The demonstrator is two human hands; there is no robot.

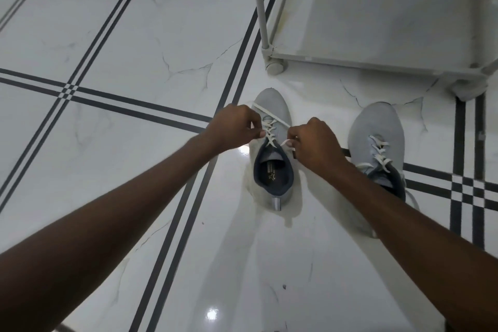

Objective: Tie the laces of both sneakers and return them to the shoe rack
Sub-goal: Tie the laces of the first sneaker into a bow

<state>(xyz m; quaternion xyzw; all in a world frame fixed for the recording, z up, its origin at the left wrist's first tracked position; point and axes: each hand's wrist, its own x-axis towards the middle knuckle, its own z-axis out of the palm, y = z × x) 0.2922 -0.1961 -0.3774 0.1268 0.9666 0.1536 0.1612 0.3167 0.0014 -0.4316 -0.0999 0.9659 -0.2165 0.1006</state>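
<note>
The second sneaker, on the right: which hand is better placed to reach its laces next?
The right hand. It is beside the second sneaker, and that forearm already passes over its heel. The left hand is on the far side of the first sneaker.

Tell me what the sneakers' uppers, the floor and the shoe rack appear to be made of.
The two pale grey sneakers look like matte knit or fabric: no shine, soft surface. The white floor with dark stripes looks like polished marble-effect tile: veining and bright glare. The pale grey shoe rack seems painted metal or plastic tubing; unclear which.
</note>
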